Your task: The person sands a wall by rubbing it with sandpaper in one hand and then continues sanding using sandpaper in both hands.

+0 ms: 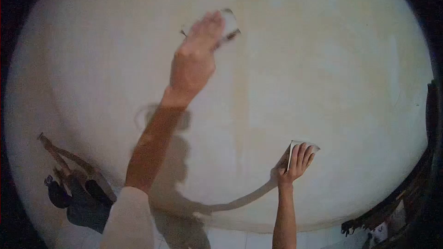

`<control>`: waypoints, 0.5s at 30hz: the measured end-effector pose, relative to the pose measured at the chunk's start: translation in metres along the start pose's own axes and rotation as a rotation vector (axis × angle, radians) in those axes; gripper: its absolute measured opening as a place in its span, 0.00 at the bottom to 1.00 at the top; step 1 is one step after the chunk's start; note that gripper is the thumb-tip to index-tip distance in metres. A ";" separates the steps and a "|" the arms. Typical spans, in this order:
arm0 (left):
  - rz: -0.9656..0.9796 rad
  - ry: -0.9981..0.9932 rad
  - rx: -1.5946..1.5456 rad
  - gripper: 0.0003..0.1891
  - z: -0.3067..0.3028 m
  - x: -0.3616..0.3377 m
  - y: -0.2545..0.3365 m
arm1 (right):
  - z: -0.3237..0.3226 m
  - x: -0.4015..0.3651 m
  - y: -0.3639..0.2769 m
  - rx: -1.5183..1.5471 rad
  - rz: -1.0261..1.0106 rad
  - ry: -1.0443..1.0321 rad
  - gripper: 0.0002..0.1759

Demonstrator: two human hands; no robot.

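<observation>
My left hand (196, 57) is raised on the pale wall (323, 64), pressing a sheet of sandpaper (230, 24) against it. Motion blurs the fingers, and the sheet's dark underside shows at its curled corners. Lower and to the right, my right hand (300, 161) holds a second, folded sheet of sandpaper (297, 144) against the same wall. Its fingers lie over the pale backing, with the thumb at the left edge. Both forearms reach up from below, the left one coming out of a light sleeve (127, 221).
At the lower left another person (87, 203) in dark clothing reaches up to the wall. Shadows (173, 180) of a head, body and arm fall on the wall. Dark objects (406, 203) line the lower right edge. Pale floor tiles (235, 240) run below the wall.
</observation>
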State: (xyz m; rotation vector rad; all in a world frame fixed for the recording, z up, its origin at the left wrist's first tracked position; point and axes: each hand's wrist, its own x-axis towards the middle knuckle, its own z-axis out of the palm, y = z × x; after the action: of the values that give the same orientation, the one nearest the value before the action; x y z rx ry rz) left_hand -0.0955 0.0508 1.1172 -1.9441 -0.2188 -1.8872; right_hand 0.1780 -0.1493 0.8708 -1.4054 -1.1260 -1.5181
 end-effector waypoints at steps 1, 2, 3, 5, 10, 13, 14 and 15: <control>-0.009 0.080 0.026 0.28 0.001 0.009 -0.010 | -0.001 -0.002 0.004 0.001 -0.012 0.001 0.38; -0.026 0.125 0.035 0.27 0.005 0.015 -0.016 | 0.000 -0.006 0.006 -0.031 0.009 -0.035 0.38; -0.024 0.125 0.040 0.27 0.008 0.016 -0.013 | 0.001 -0.008 0.006 -0.061 0.034 -0.071 0.38; 0.026 0.121 0.056 0.22 0.016 0.013 0.005 | 0.001 0.000 0.003 -0.060 -0.001 -0.054 0.34; 0.109 0.003 -0.046 0.25 0.018 0.012 0.013 | 0.001 -0.001 0.003 0.004 0.003 -0.023 0.34; 0.002 0.106 0.012 0.28 0.002 0.024 -0.028 | -0.001 0.001 0.001 0.006 0.001 -0.013 0.34; -0.088 0.172 0.081 0.29 0.001 0.026 -0.034 | -0.002 0.000 0.000 -0.012 0.043 -0.051 0.36; -0.077 0.169 0.079 0.29 0.005 0.024 -0.029 | 0.000 0.000 0.002 -0.013 0.053 -0.046 0.36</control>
State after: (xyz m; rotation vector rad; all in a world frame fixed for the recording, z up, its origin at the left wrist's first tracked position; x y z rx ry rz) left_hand -0.1007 0.0741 1.1465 -1.7370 -0.3165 -2.0478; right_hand 0.1797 -0.1501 0.8708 -1.4741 -1.1001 -1.4652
